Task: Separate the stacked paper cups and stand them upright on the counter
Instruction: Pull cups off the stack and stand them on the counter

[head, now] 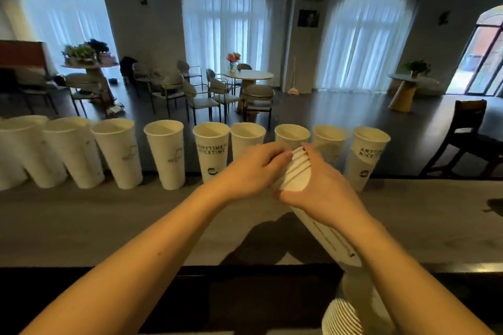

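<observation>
Along the far edge of the counter [109, 226], a row of upright cups [166, 155] from left end to right of centre, mostly close together, one wider gap left of centre. Near half of the counter bare on the left. Centre taken by both hands [250, 171] [324, 193] and the tilted cup stack [296, 171]. Far right of the counter open beyond the last cup [367, 155]

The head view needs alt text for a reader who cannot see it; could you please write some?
Two bare hands, left hand and right hand, grip a tilted stack of paper cups over a grey counter. A row of separated cups stands upright along the far edge, with a café beyond.
</observation>
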The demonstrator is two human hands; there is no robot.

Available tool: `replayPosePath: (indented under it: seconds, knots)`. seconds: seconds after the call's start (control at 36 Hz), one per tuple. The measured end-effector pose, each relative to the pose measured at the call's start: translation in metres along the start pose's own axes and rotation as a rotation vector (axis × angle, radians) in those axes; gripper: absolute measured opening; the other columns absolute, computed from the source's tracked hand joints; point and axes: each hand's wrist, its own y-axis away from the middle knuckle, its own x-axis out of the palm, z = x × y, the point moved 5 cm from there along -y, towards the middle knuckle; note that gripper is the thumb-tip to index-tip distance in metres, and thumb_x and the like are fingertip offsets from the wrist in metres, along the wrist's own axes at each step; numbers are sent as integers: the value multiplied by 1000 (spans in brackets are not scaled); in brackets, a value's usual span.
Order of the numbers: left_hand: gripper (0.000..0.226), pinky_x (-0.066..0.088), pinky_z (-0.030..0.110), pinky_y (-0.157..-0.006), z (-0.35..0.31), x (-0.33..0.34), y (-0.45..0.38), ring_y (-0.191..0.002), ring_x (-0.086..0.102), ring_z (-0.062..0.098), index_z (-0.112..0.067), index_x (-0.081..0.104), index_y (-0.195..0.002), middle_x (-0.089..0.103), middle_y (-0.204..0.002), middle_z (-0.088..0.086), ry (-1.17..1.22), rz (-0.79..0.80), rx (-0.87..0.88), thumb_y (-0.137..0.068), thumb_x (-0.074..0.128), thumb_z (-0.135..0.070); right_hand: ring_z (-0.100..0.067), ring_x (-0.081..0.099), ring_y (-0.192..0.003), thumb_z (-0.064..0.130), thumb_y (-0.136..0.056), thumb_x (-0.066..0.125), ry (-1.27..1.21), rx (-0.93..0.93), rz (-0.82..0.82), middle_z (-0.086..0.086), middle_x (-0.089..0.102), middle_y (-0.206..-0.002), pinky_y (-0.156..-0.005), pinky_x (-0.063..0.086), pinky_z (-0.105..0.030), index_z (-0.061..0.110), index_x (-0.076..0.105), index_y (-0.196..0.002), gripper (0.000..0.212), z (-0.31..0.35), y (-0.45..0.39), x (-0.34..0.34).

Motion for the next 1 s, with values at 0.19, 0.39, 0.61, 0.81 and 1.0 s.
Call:
replayPosePath:
  seconds: [0.19, 0.39, 0.61, 0.81, 1.0]
  knots:
    - [27, 43, 28, -70, 53, -73, 78, -74, 56, 9, -19, 62, -90, 61, -80, -1, 50, 53, -140, -103, 40, -29, -19, 59, -108, 66, -54, 75, 6, -43, 86, 6, 59, -124, -85, 54, -46, 44, 15, -147, 113, 91, 11, 72]
    - [29, 48, 38, -86, 106, -151, 159, -94, 61, 20, -13, 63, -108, 66, -99, 7, 99, 43, -250, -104, 38, -26, -14, 58, -110, 61, -55, 83, -62, -106, 164, 15, 55, -123, -83, 52, -37, 34, 25, -145, 110, 183, 20, 155]
    - [31, 45, 39, -96, 161, -226, 224, -106, 60, 21, -17, 65, -115, 67, -111, 7, 156, 119, -368, -104, 39, -29, -8, 57, -97, 56, -58, 84, -38, -175, 240, 17, 56, -107, -72, 51, -31, 38, 36, -127, 85, 265, 20, 224]
    - [25, 46, 35, -86, 197, -281, 271, -92, 63, 16, -17, 71, -105, 69, -98, 5, 93, 53, -425, -101, 47, -24, -16, 57, -103, 61, -56, 81, 21, -237, 306, 10, 55, -116, -81, 55, -41, 39, 29, -136, 97, 328, 16, 279]
    - [15, 49, 29, -79, 227, -339, 307, -89, 64, 14, -19, 70, -100, 70, -93, 2, -2, -124, -493, -92, 63, -30, -14, 58, -101, 61, -54, 80, -18, -289, 356, 11, 56, -114, -80, 56, -44, 38, 33, -133, 95, 378, 8, 324]
